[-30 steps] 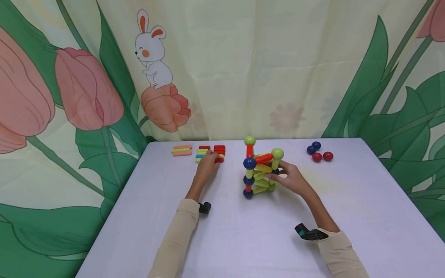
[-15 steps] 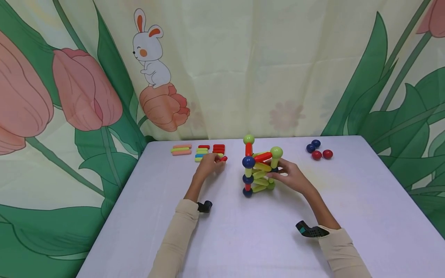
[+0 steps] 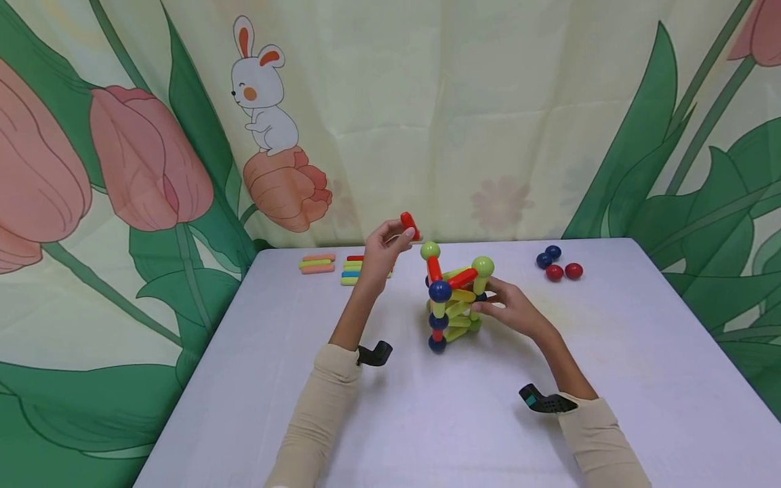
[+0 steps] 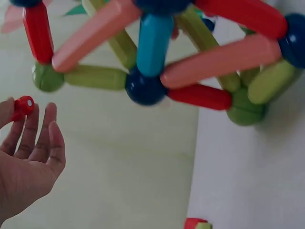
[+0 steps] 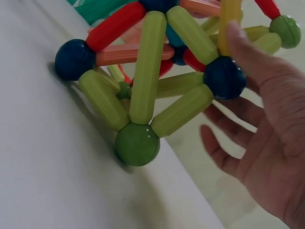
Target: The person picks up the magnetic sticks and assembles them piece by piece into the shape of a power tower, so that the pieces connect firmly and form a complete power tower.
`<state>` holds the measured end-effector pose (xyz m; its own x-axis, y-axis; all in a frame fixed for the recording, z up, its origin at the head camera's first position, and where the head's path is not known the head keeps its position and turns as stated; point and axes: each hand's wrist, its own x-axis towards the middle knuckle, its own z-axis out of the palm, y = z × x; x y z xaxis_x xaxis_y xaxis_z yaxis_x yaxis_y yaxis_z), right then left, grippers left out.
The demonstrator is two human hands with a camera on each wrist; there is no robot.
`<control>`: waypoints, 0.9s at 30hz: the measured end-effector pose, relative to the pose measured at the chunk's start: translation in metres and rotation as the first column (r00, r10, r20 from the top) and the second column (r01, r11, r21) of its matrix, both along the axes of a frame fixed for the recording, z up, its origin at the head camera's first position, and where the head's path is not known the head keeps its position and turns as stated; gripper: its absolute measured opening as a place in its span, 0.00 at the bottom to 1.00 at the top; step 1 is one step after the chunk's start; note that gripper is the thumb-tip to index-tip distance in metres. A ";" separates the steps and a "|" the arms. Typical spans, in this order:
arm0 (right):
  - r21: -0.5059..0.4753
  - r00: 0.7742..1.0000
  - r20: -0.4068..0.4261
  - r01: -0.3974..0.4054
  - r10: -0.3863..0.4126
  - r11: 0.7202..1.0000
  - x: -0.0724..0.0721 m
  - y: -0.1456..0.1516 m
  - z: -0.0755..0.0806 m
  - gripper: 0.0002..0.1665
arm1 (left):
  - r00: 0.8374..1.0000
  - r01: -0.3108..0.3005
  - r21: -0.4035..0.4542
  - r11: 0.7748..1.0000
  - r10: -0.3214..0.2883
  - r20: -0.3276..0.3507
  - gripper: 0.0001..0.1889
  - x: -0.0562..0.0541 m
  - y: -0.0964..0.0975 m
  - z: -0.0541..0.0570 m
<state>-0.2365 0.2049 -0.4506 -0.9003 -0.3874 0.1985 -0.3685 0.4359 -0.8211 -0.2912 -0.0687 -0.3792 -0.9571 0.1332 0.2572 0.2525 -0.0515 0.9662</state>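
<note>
A tower of coloured magnetic rods and balls stands mid-table, with blue and green balls joined by red, green, yellow, pink and light-blue rods. My left hand is raised at its upper left, pinching a red rod between thumb and fingers. In the left wrist view that red rod shows its round end, close below a green ball of the tower. On the other side, my right hand grips the tower at a blue ball, its thumb lying along a yellow rod.
Pink and green rods lie at the back left of the white table. More rods beside them are partly covered by the left hand. Blue and red balls sit at the back right. A printed curtain hangs behind.
My left hand has lifted a red rod from the pile and carried it up and right toward the tower's top. The tower has turned slightly; my right hand stays on it.
</note>
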 end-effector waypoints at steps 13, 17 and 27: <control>-0.466 0.968 -0.199 0.047 -0.156 0.884 0.004 -0.009 0.017 0.22 | 0.988 0.129 -0.140 0.982 -0.139 -0.068 0.18 0.002 0.019 0.002; -0.503 0.967 -0.195 0.043 -0.162 0.863 0.004 -0.009 0.017 0.21 | 0.982 0.154 -0.204 0.967 -0.172 -0.076 0.20 0.003 0.024 0.004; -0.539 0.970 -0.170 0.057 -0.174 0.841 0.007 -0.009 0.016 0.21 | 0.951 0.292 -0.327 0.899 -0.310 -0.004 0.20 0.004 0.033 0.006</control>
